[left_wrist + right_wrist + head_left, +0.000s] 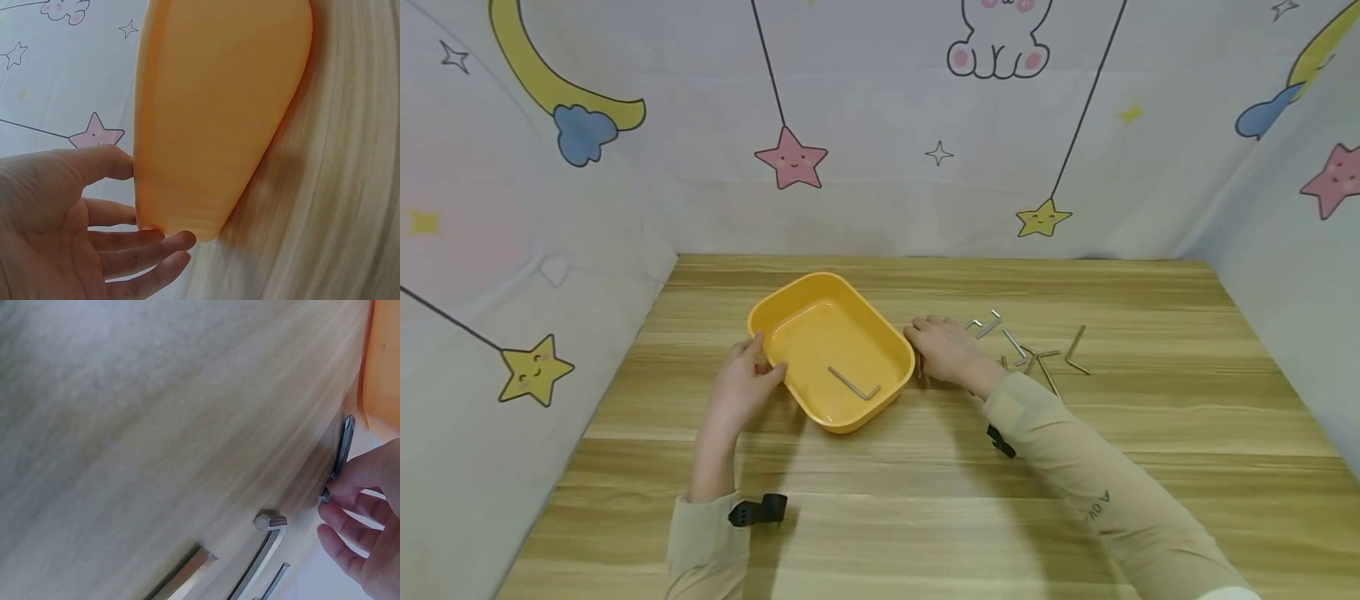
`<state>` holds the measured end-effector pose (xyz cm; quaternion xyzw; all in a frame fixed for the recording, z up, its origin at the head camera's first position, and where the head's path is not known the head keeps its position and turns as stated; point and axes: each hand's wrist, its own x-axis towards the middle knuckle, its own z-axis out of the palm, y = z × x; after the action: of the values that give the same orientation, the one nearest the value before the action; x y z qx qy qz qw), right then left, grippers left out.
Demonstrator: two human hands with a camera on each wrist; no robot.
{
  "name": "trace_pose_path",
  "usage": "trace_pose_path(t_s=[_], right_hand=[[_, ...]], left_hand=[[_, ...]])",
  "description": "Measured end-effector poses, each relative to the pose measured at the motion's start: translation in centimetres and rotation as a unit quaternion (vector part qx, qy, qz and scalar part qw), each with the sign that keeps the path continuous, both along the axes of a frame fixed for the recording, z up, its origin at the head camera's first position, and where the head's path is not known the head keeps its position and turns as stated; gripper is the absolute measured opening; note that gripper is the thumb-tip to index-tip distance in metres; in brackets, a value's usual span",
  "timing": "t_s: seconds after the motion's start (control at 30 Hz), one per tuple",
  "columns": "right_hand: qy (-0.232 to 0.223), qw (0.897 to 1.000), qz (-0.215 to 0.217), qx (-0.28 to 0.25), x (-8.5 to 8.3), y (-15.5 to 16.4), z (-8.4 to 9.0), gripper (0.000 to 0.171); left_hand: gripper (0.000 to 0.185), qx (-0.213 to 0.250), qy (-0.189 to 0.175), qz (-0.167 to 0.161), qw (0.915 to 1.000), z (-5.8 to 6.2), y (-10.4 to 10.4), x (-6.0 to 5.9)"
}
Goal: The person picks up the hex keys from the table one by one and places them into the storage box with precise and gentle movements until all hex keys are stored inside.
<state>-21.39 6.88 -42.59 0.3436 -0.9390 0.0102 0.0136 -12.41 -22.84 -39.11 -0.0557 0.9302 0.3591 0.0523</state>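
A yellow plastic tray [880, 325] stands on the table, its rim turned at an angle. My left hand [745, 387] holds it at the left corner, with thumb and fingertips against the rim and outer wall. One silver hex key [852, 383] lies inside the tray. Just right of the tray, my right hand [951, 350] is low over the tabletop. In the right wrist view its thumb and fingers pinch the end of a dark hex key [344, 447]. Farther right lie several loose silver hex keys [1014, 345] and brass-coloured hex keys [1077, 346].
The wood-grain table [865, 533] meets a white printed cloth [880, 208] at the back, and more cloth stands at both sides. Below the right hand in its wrist view, other hex keys [259, 562] lie close by. Each wrist wears a black camera strap [758, 510].
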Motion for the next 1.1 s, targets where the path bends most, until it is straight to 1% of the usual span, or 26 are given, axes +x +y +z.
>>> trace_pose_path(t_s=[0.07,0.3,0.4,0.67,0.87,0.97,1.1], right_hand=[[0.001,1.000,0.000,-0.001,0.0,0.0,0.0,0.013],[-0.018,1.000,-0.002,0.005,0.0,0.2,0.0,0.022],[-0.019,1.000,-0.002,0.005,-0.1,0.3,-0.1,0.022],[-0.009,1.000,0.006,-0.012,0.2,0.6,0.0,0.017],[-0.002,1.000,0.010,-0.014,0.3,0.9,0.2,0.013],[0.003,1.000,0.011,-0.012,0.4,1.1,0.4,0.014],[-0.008,1.000,0.004,-0.010,0.4,1.4,0.6,0.013]], left_hand=[[0.072,0.002,0.001,0.000,1.0000,0.0,0.0,0.0],[0.073,0.006,-0.001,0.000,1.0000,0.0,0.1,0.0],[0.073,0.007,-0.001,0.000,1.0000,0.0,0.1,0.1],[0.072,0.017,0.003,-0.001,0.9998,-0.2,0.0,0.1],[0.072,0.017,0.005,-0.003,0.9998,-0.3,-0.1,0.1],[0.072,0.015,0.007,-0.004,0.9999,-0.3,-0.2,0.0],[0.072,0.012,0.007,-0.005,0.9999,-0.3,-0.2,-0.1]])
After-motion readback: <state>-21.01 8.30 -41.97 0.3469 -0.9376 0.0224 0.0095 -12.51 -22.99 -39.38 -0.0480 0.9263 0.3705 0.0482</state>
